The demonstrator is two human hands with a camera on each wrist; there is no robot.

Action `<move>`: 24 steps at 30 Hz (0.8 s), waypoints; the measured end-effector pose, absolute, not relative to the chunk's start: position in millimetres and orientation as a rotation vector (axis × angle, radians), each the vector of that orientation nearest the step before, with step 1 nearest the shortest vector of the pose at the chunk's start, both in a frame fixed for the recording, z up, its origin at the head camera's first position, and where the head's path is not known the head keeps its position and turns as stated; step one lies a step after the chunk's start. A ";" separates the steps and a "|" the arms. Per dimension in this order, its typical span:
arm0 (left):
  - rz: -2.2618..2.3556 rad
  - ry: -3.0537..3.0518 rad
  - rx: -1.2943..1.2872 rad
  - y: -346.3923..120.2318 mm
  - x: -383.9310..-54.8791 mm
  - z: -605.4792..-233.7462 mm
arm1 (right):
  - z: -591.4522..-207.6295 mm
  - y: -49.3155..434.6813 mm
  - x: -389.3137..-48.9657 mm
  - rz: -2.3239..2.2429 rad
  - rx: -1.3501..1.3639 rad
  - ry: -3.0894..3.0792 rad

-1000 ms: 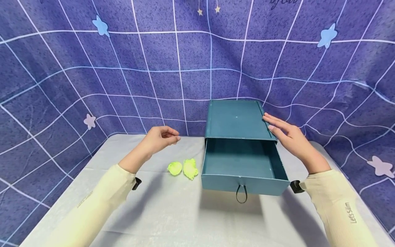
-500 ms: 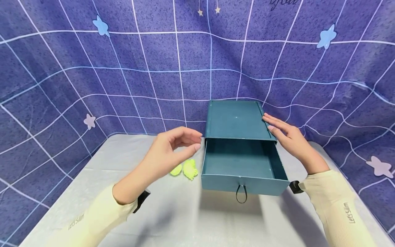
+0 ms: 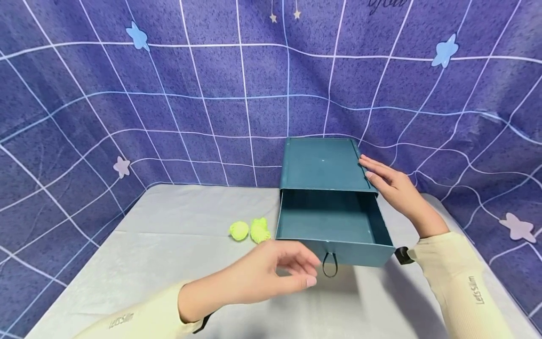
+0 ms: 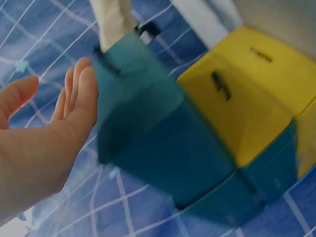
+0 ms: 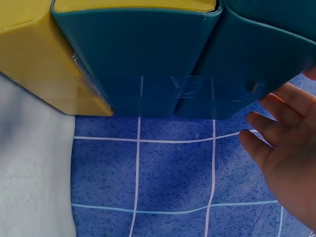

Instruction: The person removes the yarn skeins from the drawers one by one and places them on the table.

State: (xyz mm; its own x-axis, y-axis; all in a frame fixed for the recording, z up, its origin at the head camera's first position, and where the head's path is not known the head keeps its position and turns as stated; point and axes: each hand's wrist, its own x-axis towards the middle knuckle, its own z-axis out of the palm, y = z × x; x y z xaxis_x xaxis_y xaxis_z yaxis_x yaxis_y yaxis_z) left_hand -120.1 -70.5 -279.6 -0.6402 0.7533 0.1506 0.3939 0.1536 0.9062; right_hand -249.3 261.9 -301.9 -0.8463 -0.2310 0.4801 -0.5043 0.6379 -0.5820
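Note:
A teal drawer cabinet (image 3: pixel 322 162) stands at the table's back, its top drawer (image 3: pixel 360 254) pulled out with nothing visible inside. A black loop pull (image 3: pixel 330 276) hangs from the drawer front. My left hand (image 3: pixel 264 273) hovers just left of that loop, fingers bent and thumb apart, apparently holding nothing; the left wrist view also shows this hand (image 4: pixel 44 148) empty. My right hand (image 3: pixel 395 188) rests against the cabinet's upper right edge with extended fingers. In the right wrist view, this hand's (image 5: pixel 291 143) fingertips are partly hidden by the cabinet side.
Two bright yellow-green items lie left of the cabinet: a round one (image 3: pixel 239 230) and a lumpy one (image 3: pixel 259 230), partly behind my left hand. Yellow drawer fronts (image 4: pixel 237 113) with dark pulls sit beneath the open drawer. A blue gridded cloth (image 3: pixel 203 113) hangs behind the white table (image 3: pixel 139 263).
My left hand has come right and toward the front, from above the yellow-green items to beside the loop pull. My right hand and the drawer have stayed put.

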 end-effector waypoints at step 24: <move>1.589 1.903 0.845 -34.8 -127.2 -322.6 | -300.3 261.8 -248.3 1.049 0.608 -2.494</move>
